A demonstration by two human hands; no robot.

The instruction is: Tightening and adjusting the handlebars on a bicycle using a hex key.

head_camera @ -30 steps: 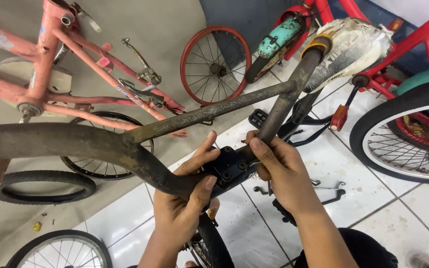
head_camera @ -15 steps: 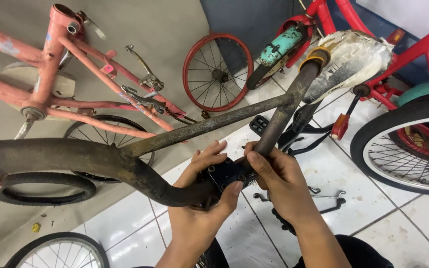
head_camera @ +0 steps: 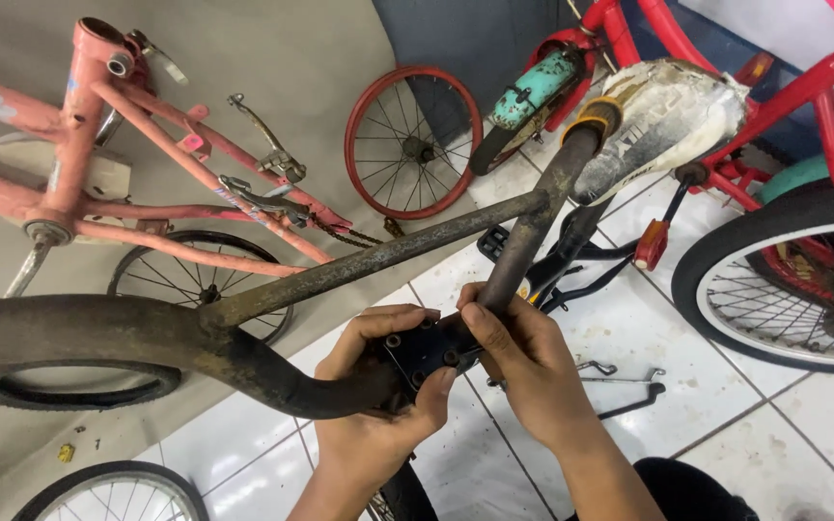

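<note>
Both hands close around the black bottom bracket plate point(head_camera: 427, 355) of a rusty dark bicycle frame point(head_camera: 243, 352) held above the white tiled floor point(head_camera: 687, 386). The left hand point(head_camera: 378, 405) cups it from below, thumb pressed on its edge — the right hand point(head_camera: 523, 371) pinches its upper corner beside the seat tube point(head_camera: 533, 232).

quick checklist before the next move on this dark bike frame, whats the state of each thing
1. Left hand gripping the dark frame from below at the bend: ok.
2. Right hand on the black plate, thumb pressing its edge: ok.
3. Plate seated flat on the frame: cannot tell, hands cover its edges.
4. Plate's holes visible: ok, though whether they hold bolts, cannot tell.
5. Tools within reach: ok, a wrench lies on the white tiled floor beside the right hand.
6. Room around the frame: not ok, a black tyre and the pink frame crowd both sides.
</note>
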